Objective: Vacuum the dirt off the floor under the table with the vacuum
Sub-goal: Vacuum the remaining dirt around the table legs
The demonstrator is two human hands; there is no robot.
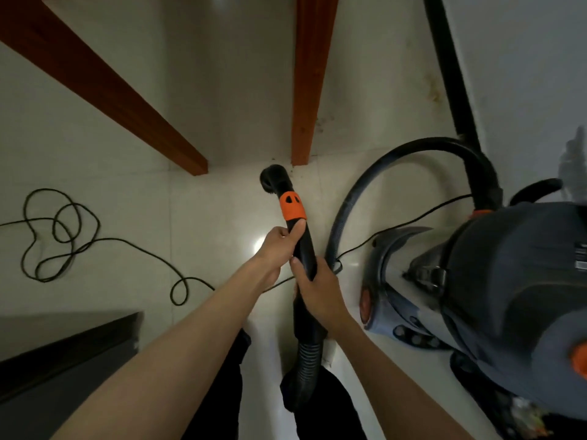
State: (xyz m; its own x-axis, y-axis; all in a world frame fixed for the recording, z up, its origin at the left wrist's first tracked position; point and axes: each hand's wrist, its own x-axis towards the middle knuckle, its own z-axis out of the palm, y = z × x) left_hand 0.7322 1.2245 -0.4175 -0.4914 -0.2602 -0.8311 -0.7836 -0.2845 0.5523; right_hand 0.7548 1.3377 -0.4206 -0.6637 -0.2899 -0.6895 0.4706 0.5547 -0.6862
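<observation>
A black vacuum wand (pixel 305 249) with an orange collar (pixel 291 209) points away from me toward the pale tiled floor. Its round black nozzle (pixel 273 181) sits close to the foot of a reddish wooden table leg (pixel 306 122). My left hand (pixel 279 246) grips the wand just below the orange collar. My right hand (pixel 313 285) grips the wand lower down, above the ribbed hose (pixel 306 360). The grey canister vacuum (pixel 495 296) stands at the right, its hose arching over to it. Dark specks of dirt (pixel 319 125) lie by the leg.
A second wooden table leg (pixel 104 93) slants in from the upper left. A black power cord (pixel 63 236) lies in loops on the floor at left. A dark furniture edge (pixel 70 341) is at lower left. A black pole (pixel 451 74) rises at upper right.
</observation>
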